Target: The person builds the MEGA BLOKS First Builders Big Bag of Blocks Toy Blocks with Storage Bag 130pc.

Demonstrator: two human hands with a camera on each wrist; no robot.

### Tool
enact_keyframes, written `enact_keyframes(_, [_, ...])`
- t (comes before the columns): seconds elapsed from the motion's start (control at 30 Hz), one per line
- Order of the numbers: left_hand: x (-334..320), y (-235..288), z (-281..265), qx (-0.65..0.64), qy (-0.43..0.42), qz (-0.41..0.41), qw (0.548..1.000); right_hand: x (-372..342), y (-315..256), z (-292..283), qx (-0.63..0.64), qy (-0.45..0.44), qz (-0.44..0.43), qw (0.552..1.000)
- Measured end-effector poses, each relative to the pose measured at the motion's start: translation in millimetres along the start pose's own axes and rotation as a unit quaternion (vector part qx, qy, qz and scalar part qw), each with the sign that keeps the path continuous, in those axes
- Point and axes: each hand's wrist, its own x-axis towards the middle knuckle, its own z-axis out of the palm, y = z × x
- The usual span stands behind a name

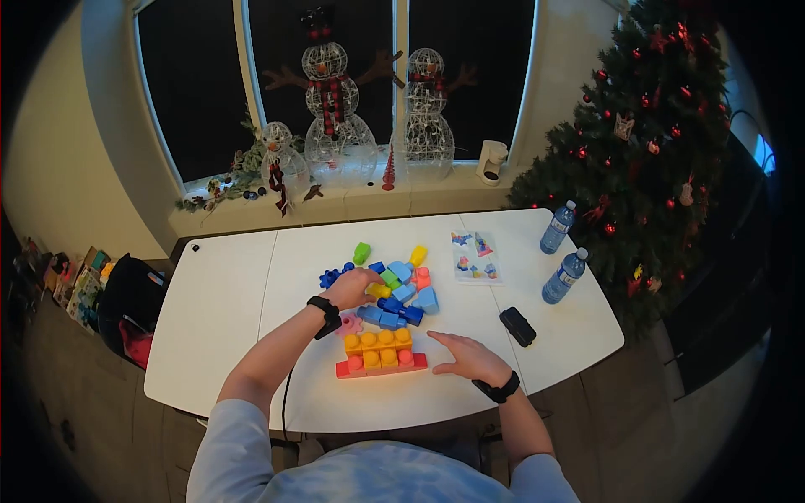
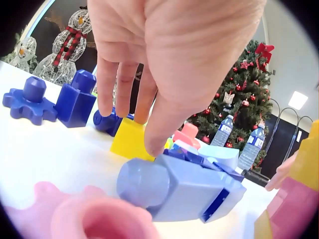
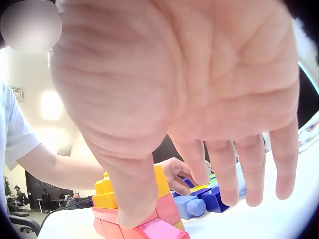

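My left hand (image 1: 350, 287) reaches into the loose pile of toy building blocks, its thumb and fingers on either side of a yellow block (image 2: 130, 140), pinching it. Near that hand lie a light blue block (image 2: 174, 186), a pink gear-shaped block (image 2: 102, 219) and a dark blue gear block (image 2: 31, 104). Closer to my body stands a built block structure (image 1: 381, 352), with yellow blocks above a pink and red base that slopes at both ends. Just right of it, my right hand (image 1: 476, 362) is held with fingers extended and nothing in its grasp.
Beyond the pile are a green block (image 1: 361, 253) and another yellow block (image 1: 418, 256). A picture sheet (image 1: 476, 258) lies at the back right. Two water bottles (image 1: 558, 228) and a black case (image 1: 517, 327) occupy the right side of the white table (image 1: 210, 335).
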Motion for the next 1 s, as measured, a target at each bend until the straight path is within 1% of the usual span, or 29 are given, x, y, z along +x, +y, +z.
enact_keyframes(0.1, [0.3, -1.4, 6.5, 0.012, 0.008, -0.004, 1.0, -2.1, -1.3, -7.3, -0.01, 0.002, 0.02, 1.0])
enact_keyframes(0.17, [-1.9, 1.2, 5.5, 0.005, 0.01, -0.049, 0.999, -0.5, 3.2, -6.1, -0.008, 0.005, 0.018, 1.0])
enact_keyframes(0.2, [-4.6, 1.0, 4.2, 0.005, 0.009, -0.051, 0.999, 1.0, 4.5, -5.6, -0.006, 0.01, 0.015, 1.0])
enact_keyframes(0.27, [-12.8, -4.0, 0.3, 0.08, 0.031, -0.07, 0.994, -0.3, -3.6, -11.6, 0.003, 0.011, 0.024, 1.0])
enact_keyframes(0.3, [-18.0, -8.7, -3.2, 0.079, 0.029, -0.073, 0.994, -0.7, -6.8, -13.4, 0.011, 0.012, 0.034, 0.999])
enact_keyframes(0.33, [-25.2, -7.5, -14.9, 0.017, 0.067, -0.101, 0.992, -1.2, -6.1, -13.0, 0.015, 0.007, 0.034, 0.999])
enact_keyframes(0.4, [-47.2, -1.0, -34.3, -0.126, 0.131, -0.146, 0.972, -5.9, -1.7, -10.4, 0.024, 0.036, 0.016, 0.999])
enact_keyframes(0.43, [-62.0, 8.2, -43.4, -0.127, 0.127, -0.15, 0.972, -8.0, -1.5, -9.0, 0.028, 0.032, 0.016, 0.999])
enact_keyframes(0.47, [-78.1, 19.8, -53.2, -0.227, 0.115, -0.162, 0.953, -9.4, -2.3, -8.7, 0.029, 0.037, 0.015, 0.999])
enact_keyframes(0.5, [-92.8, 32.1, -61.6, -0.324, 0.103, -0.173, 0.924, -8.8, -3.4, -8.9, 0.029, 0.042, 0.012, 0.999])
enact_keyframes(0.53, [-107.7, 45.0, -63.7, -0.374, 0.107, -0.161, 0.907, -6.8, -4.6, -9.1, 0.031, 0.039, 0.01, 0.999])
enact_keyframes(0.63, [-138.9, 76.7, -51.3, -0.447, 0.151, -0.137, 0.871, 2.2, -11.0, -12.1, 0.049, 0.035, -0.002, 0.998])
enact_keyframes(0.67, [-144.5, 80.4, -43.3, -0.447, 0.15, -0.14, 0.87, 6.6, -15.1, -14.6, 0.048, 0.049, -0.01, 0.998])
enact_keyframes(0.73, [-150.4, 86.7, -31.0, -0.398, 0.191, -0.115, 0.89, 14.2, -18.6, -14.4, 0.048, 0.083, -0.029, 0.995])
enact_keyframes(0.87, [-149.5, 96.9, -24.8, -0.439, 0.199, -0.085, 0.872, 23.5, -25.4, -16.7, 0.069, 0.073, -0.021, 0.995])
enact_keyframes(0.93, [-149.8, 98.5, -21.3, -0.366, 0.183, -0.099, 0.907, 26.2, -21.9, -10.0, 0.057, 0.1, -0.05, 0.992])
enact_keyframes(1.0, [-148.6, 99.8, -20.2, -0.367, 0.189, -0.096, 0.906, 26.7, -24.0, -8.1, 0.058, 0.091, -0.042, 0.993])
